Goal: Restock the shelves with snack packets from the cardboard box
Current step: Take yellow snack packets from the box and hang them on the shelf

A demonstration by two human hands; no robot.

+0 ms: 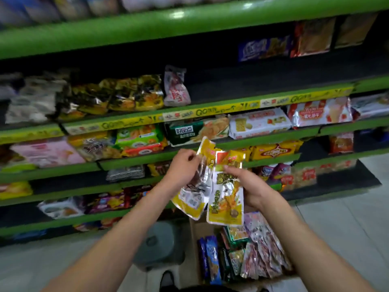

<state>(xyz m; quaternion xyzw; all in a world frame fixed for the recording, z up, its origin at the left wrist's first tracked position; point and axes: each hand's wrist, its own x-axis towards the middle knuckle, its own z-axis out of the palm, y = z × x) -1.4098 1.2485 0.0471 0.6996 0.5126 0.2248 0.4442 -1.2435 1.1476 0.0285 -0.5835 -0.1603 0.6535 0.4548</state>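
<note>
1. The green shelves [189,24] filled the upper frame; a gap on one shelf stood right of the pale packet [176,87], above both hands.
2. The cardboard box [194,234] sat at lower right, holding more packets.
3. Two yellow snack packets [226,199] hung lengthwise, top to bottom, at frame centre.
4. The right hand [250,186] gripped the front packet's right edge, fingers clamped.
5. The left hand [182,165] pinched the rear packet's top, nearer the shelf.
</note>
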